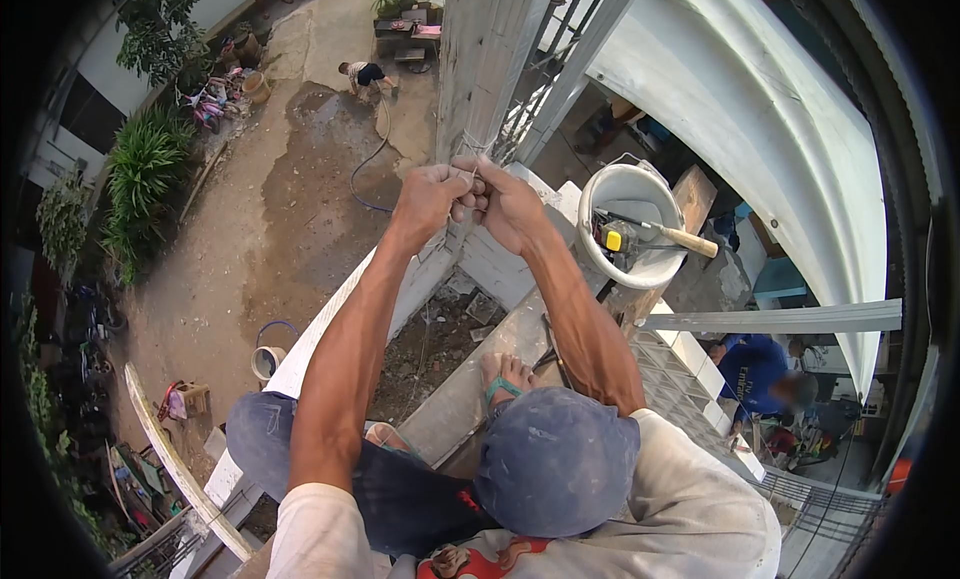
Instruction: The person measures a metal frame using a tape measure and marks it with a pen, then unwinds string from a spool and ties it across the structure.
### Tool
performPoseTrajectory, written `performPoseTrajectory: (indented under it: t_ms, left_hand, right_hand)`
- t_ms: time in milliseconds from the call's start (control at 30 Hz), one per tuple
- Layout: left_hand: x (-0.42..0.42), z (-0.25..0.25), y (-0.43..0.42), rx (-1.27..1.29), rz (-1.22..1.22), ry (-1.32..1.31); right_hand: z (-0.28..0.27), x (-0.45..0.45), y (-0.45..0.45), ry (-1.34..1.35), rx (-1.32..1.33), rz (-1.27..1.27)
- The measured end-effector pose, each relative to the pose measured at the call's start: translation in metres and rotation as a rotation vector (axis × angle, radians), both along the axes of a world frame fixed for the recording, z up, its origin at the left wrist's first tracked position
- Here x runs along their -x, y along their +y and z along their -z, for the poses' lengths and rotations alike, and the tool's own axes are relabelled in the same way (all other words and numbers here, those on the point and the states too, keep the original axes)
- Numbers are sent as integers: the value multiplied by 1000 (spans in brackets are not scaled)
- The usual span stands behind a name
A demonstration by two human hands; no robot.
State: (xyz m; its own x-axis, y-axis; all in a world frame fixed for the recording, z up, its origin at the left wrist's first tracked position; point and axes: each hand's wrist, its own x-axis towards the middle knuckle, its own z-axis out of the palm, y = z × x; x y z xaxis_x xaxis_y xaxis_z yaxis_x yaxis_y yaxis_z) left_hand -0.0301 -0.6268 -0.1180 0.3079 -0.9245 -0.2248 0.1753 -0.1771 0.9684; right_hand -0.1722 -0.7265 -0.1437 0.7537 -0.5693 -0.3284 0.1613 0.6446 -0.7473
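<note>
My left hand [432, 201] and my right hand [512, 207] meet in front of the upright column boards [490, 69]. Fingers of both are pinched together on a thin pale string [478, 141], which runs round the boards just above them. Its ends are hidden by my fingers. To the right, a white bucket [592, 214] stands on a plank and holds a yellow and black tape measure [613, 240] and a wooden-handled tool [690, 241] whose handle sticks over the rim. A dark long-handled tool [550, 351] lies by my sandalled foot [510, 375].
I am crouched high on a narrow concrete ledge [455, 411]. Steel bars [575, 19] rise beside the boards, with a white sheet [770, 109] at right. Down below are a person in blue [752, 371], a small person [366, 75] and a hose [360, 184].
</note>
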Motion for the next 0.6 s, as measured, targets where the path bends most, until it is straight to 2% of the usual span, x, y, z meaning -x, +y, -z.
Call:
performPoseTrajectory:
  t_ms: [133, 233, 300, 333, 400, 533, 600]
  left_hand:
    - [-7, 11, -3, -46, 2, 86]
    - [-7, 15, -5, -62, 59, 42]
    - [0, 12, -5, 11, 67, -165]
    - [2, 13, -4, 9, 65, -164]
    - [5, 14, -4, 83, -34, -313]
    - [10, 5, -5, 101, -66, -347]
    - [10, 0, -4, 47, -66, -263]
  right_hand:
    - [0, 5, -4, -70, 6, -76]
    - [7, -2, -5, -97, 47, -29]
    - [4, -6, -5, -69, 50, 1]
    - [6, -7, -6, -41, 54, 33]
    - [21, -15, -13, -62, 38, 77]
    - [22, -24, -10, -45, -31, 226]
    - [18, -17, -11, -44, -16, 160]
